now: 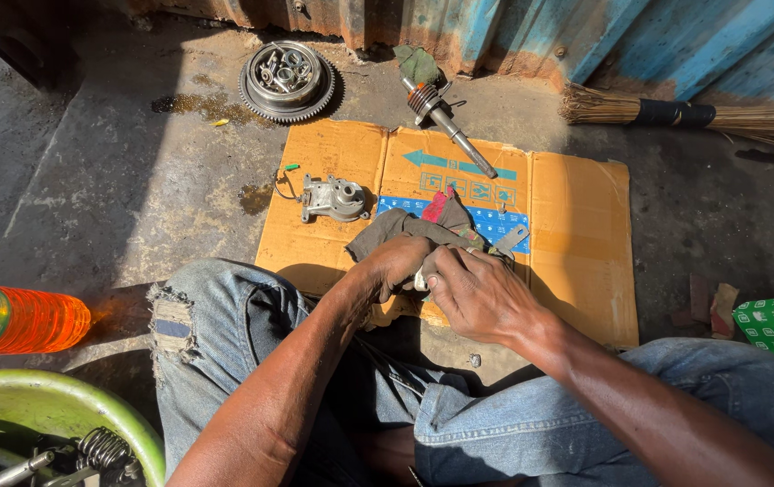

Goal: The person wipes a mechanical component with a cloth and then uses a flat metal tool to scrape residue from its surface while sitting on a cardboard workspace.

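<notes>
Left hand [396, 263], right hand [477, 293] grip rag [405, 225] over cardboard [576, 243].

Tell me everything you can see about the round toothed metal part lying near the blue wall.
The round toothed metal part looks like a clutch housing with a ring gear: grey, greasy metal, fine teeth all around its outer rim. It lies flat on the concrete floor, open side up, and serves as a tray for loose small parts, nuts and rings as far as can be told. A dark oily stain spreads beside it. No hand touches it.
</notes>
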